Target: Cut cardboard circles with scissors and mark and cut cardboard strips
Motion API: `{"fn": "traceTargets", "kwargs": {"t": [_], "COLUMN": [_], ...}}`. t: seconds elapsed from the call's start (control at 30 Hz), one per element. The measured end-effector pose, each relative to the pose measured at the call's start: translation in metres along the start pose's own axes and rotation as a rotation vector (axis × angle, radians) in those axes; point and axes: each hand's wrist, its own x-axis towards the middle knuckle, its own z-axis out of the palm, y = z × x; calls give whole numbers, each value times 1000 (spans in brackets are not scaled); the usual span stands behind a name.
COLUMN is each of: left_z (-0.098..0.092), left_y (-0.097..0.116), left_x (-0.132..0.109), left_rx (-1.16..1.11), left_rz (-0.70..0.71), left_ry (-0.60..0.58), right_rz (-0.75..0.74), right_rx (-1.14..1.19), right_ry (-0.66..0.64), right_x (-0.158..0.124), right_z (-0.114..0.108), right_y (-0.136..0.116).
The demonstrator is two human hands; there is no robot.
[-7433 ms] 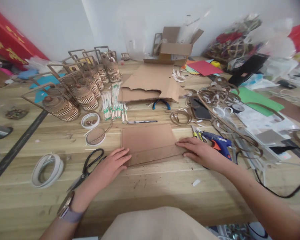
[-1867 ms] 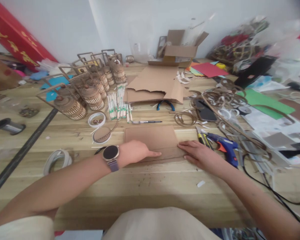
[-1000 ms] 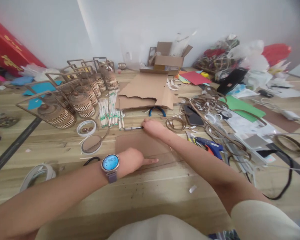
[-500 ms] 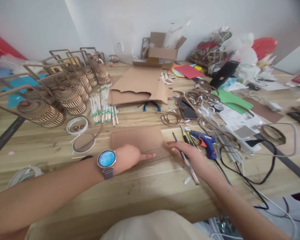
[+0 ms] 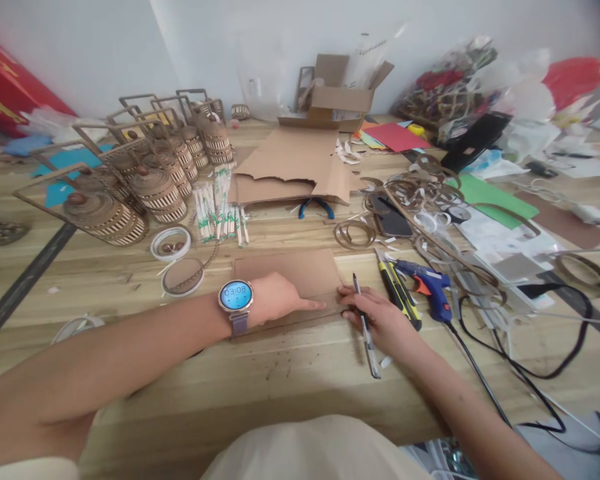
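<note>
A flat brown cardboard piece (image 5: 300,270) lies on the wooden table in front of me. My left hand (image 5: 275,300), with a watch (image 5: 236,296) on its wrist, rests on that piece with the index finger stretched flat along it. Its other fingers are mostly hidden underneath. At the right edge of the cardboard, my right hand (image 5: 375,313) holds a pen (image 5: 367,330) between its fingers, the fingertips close to or touching the edge. The pen slants, dark end away from me and clear end toward me.
Right of my hand lie a yellow-black utility knife (image 5: 400,290) and a blue glue gun (image 5: 433,290) with black cable. Beyond are blue-handled pliers (image 5: 317,208), a torn cardboard sheet (image 5: 290,157) and coiled strips (image 5: 355,233). Left stand several woven lanterns (image 5: 157,190) and tape rolls (image 5: 171,244).
The whole view has shifted a little, so the table items sit further right. My right hand has moved slightly left relative to them, and the pen has turned. The left hand stays on the cardboard.
</note>
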Motion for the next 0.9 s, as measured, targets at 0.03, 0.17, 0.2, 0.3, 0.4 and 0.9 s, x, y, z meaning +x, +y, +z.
{"fn": "traceTargets", "kwargs": {"t": [0.03,0.17,0.2,0.3,0.4,0.9], "left_z": [-2,-7,-8,-6,-5,2], "left_y": [1,4,4,5,5,1], "left_x": [1,6,7,8,10,14], "left_rx": [1,-3,-1,12,3,-8], "left_rz": [-2,2,-2,-2,26,65], "left_ry": [-6,-74,-92,-92,-88,-82], "right_rz": [6,26,28,27,35,-15], "right_rx": [3,15,17,25,36,-40], "right_ry": [1,15,19,27,26,25], "right_x": [0,0,0,1,1,2], "right_z": [0,0,0,0,0,-1], "right_y": [0,-2,-3,-4,-5,-5]}}
